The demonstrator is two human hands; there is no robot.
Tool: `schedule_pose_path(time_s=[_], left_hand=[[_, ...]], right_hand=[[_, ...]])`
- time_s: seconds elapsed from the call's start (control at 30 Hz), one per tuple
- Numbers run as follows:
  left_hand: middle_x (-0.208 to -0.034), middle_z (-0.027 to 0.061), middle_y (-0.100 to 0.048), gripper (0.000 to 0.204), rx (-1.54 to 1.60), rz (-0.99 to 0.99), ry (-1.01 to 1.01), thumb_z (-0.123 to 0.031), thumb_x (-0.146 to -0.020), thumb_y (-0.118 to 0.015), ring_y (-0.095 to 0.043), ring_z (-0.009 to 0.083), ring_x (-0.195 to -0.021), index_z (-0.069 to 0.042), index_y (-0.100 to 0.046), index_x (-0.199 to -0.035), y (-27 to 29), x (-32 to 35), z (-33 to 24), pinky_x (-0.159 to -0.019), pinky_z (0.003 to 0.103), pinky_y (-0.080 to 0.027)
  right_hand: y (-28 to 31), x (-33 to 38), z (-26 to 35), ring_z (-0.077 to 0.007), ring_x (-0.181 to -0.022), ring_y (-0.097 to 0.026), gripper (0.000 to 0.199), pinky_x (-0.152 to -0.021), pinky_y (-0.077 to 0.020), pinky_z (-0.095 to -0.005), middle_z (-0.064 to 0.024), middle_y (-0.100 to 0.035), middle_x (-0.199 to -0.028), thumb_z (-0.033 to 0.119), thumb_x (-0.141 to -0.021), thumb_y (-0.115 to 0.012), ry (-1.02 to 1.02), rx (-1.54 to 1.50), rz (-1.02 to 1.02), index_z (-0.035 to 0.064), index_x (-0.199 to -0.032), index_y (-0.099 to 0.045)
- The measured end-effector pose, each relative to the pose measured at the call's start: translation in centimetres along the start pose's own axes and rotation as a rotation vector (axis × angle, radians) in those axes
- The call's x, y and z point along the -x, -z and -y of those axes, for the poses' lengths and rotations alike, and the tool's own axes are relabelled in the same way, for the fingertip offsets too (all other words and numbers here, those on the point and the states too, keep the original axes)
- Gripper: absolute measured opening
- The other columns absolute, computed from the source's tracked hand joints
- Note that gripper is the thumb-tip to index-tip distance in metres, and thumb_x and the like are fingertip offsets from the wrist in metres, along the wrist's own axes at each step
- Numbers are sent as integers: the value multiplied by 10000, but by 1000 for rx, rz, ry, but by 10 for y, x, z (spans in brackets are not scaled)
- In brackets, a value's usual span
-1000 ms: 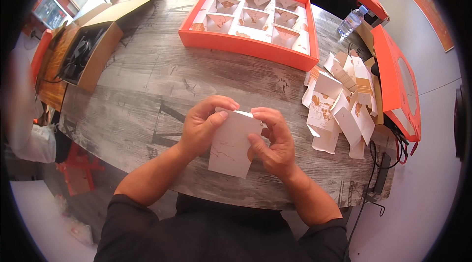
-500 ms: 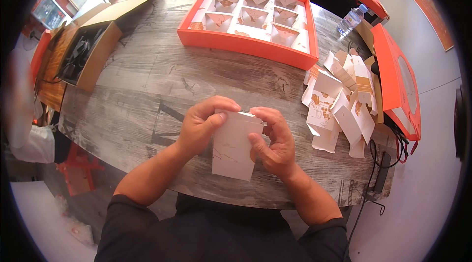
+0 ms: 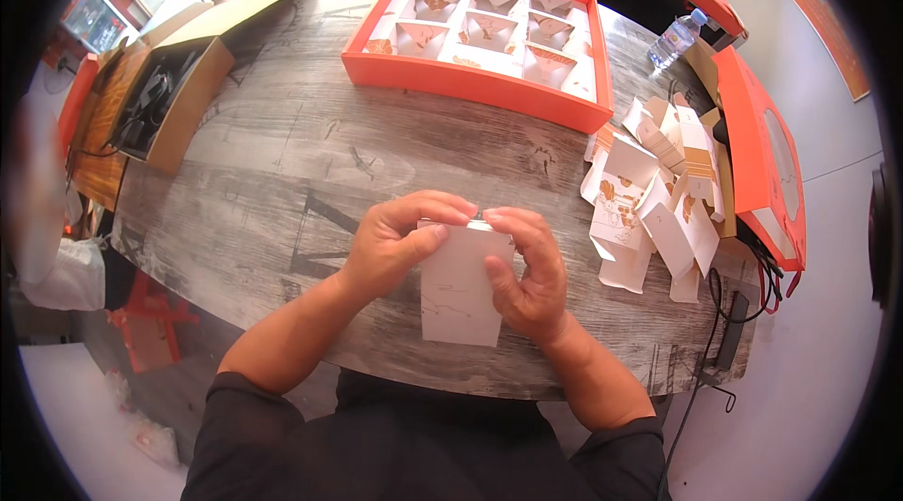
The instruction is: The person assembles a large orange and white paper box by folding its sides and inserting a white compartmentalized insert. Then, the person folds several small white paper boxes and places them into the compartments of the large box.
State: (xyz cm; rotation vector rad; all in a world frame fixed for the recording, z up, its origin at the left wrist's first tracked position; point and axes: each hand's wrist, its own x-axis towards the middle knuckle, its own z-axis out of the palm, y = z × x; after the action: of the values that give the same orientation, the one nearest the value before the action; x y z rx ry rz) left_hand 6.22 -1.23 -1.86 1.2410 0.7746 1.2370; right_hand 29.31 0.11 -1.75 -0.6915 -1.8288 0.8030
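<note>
A small white cardboard box [image 3: 459,299] with thin printed lines stands out between my hands, close to the table's front edge. My left hand [image 3: 388,242] is closed on its upper left corner, with the thumb on the face and the fingers over the top edge. On the other side, my right hand [image 3: 534,277] grips the right side, its fingers bent over the top corner and its thumb along the side. The fingertips of both hands almost meet at the top flap. What lies behind the box is hidden.
An orange-red tray [image 3: 480,96] with white dividers sits at the far middle of the wooden table [image 3: 273,153]. Folded white cartons [image 3: 649,205] pile up at right, beside an orange lid [image 3: 760,153] and a water bottle [image 3: 677,38]. A brown carton [image 3: 193,106] with black items stands at left.
The small box has shifted slightly right and now hangs straighter. My left fingers have slid further along its top edge, toward my right hand.
</note>
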Motion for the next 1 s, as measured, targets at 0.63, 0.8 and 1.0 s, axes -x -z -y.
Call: schedule_pose_path(time_s=[0.63,0.8,1.0], left_hand=[[-1477,178,-642,513,-279,161,-140,-316,-1112,-632,-614,273,-1354,-1,-585,-1514,-2,2,3,-1136,415,-478],[-1534,197,-592,653,-235,148,-137,-380,-1087,-662,-589,284,-1402,-6,-484,-1593,0,3,1,-1146,432,-471],[-1627,226,-489,734,-383,244,-330,14,-883,-585,-501,335,-1498,-41,-478,-1607,19,-6,-6,-1175,460,-462]], right_hand=[[-2,9,-7,-190,-1218,-622,299,-956,-539,-313,-106,-617,-1371,30,-1056,-594,-289,-442,-69,21,-1354,-619],[-2,6,-8,-148,-1177,-626,198,-978,-526,-303,-88,-660,-1284,52,-1112,-549,-427,-681,-146,12,-1294,-614],[18,-2,-11,-113,-1039,-668,172,-938,-545,-285,-69,-702,-1131,123,-1138,-551,-727,-1000,-164,7,-1252,-608]])
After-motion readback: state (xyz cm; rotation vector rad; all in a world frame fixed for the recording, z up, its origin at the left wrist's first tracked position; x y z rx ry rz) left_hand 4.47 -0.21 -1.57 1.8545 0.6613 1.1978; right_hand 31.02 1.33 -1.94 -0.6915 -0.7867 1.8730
